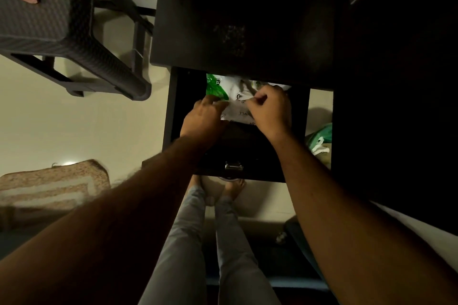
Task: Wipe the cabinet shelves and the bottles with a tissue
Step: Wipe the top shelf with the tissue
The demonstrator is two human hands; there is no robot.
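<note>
Both hands (205,116) (269,109) on half-hidden tissue pack (233,96).

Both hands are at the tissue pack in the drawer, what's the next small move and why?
Probably draw one tissue up and out with the right hand, which pinches at the pack, while the left hand steadies its edge. No loose tissue shows yet, and wiping needs one.

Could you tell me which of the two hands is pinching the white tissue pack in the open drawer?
The right hand: its curled fingers pinch the tissue pack. The left hand only reaches in beside it, fingers extended at its green end.
</note>
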